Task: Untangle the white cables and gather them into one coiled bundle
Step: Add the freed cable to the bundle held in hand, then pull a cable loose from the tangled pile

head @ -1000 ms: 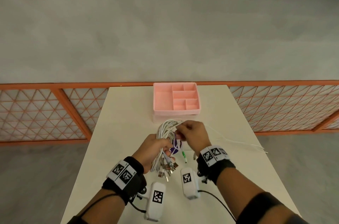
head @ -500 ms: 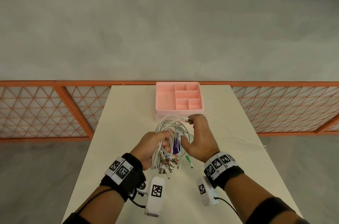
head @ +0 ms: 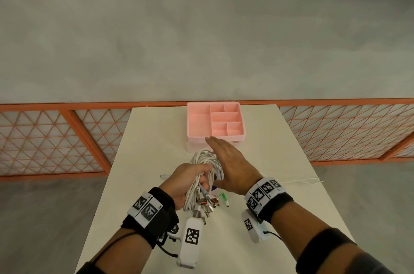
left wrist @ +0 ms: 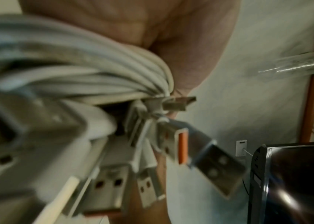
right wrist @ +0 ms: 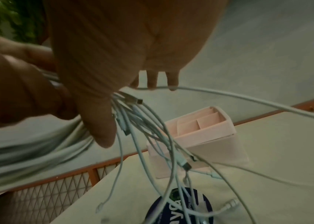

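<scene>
Cables [head: 205, 162], white and round-jacketed, are gathered into a thick looped bundle held above the table [head: 143, 152], on the person's side of the pink tray [head: 197, 124] and near its front wall. The loops bulge toward the tray; the plug ends hang away from it in a splayed cluster. In the left wrist view those ends are flat metal USB plugs [left wrist: 200, 151], rectangular shells with small square holes, some with an orange insert, on matte white moulded collars. The jackets look smooth and slightly glossy, lying side by side in parallel strands [left wrist: 98, 71].

The left hand [head: 188, 180] grips the bundle at its middle, fingers curled round the strands. The right hand [head: 233, 162] lies flat against the bundle's right side, fingers straight and together, their tips reaching almost to the tray's front wall. In the right wrist view one thin strand [right wrist: 229, 97] runs across just below its fingertips [right wrist: 152, 80], and looser thin cables [right wrist: 152, 136] dangle over a round dark-blue object [right wrist: 162, 210] on the table. Right of the bundle, farther from the tray, a single white cable [head: 302, 181] trails flat toward the table edge.

The tray is matte pink plastic, rectangular, divided into several square and oblong compartments.
</scene>
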Tool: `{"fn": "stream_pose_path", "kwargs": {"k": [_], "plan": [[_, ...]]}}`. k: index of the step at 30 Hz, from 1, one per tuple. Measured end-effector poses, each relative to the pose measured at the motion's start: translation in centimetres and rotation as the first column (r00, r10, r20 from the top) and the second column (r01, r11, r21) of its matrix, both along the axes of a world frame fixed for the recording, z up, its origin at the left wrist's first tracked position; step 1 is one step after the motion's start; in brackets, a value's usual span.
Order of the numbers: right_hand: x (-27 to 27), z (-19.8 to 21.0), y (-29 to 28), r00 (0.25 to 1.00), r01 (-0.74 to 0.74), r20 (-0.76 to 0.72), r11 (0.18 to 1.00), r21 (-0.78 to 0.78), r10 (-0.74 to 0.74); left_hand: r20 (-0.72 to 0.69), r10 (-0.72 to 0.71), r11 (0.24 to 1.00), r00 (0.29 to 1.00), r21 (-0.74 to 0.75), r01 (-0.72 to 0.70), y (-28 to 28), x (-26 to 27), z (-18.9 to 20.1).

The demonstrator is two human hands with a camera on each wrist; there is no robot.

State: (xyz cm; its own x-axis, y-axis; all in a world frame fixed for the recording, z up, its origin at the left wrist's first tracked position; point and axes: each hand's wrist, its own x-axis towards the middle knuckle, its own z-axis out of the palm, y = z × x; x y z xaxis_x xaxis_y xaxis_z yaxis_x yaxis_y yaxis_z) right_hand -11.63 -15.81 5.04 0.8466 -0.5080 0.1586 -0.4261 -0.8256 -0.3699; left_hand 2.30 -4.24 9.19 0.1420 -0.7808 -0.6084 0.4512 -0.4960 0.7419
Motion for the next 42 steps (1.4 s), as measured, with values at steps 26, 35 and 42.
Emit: {"fn": "stream_pose_path", "kwargs": {"k": [26, 35, 42], "plan": [[0.6, -1.4, 1.4, 0.871, 0.185, 0.270, 0.783, 0.594, -0.411, -0.335, -0.310, 0.929, 0.890, -0.307, 0.208, 0.7, 0.7, 2.2], [0.1, -1.3, 1.4, 0.903, 0.085, 0.272, 0.760, 0.645, -0.332, -0.241, -0.260, 0.916, 0.935, -0.369, 0.159, 0.8, 1.1, 2.3], [-0.5, 2.7, -0.6, 0.975, -0.071, 0.208, 0.995, -0.068, 0.084, -0.122, -0.262, 0.954, 0.957, -0.180, 0.238, 0.9, 1.1, 1.0]]}}
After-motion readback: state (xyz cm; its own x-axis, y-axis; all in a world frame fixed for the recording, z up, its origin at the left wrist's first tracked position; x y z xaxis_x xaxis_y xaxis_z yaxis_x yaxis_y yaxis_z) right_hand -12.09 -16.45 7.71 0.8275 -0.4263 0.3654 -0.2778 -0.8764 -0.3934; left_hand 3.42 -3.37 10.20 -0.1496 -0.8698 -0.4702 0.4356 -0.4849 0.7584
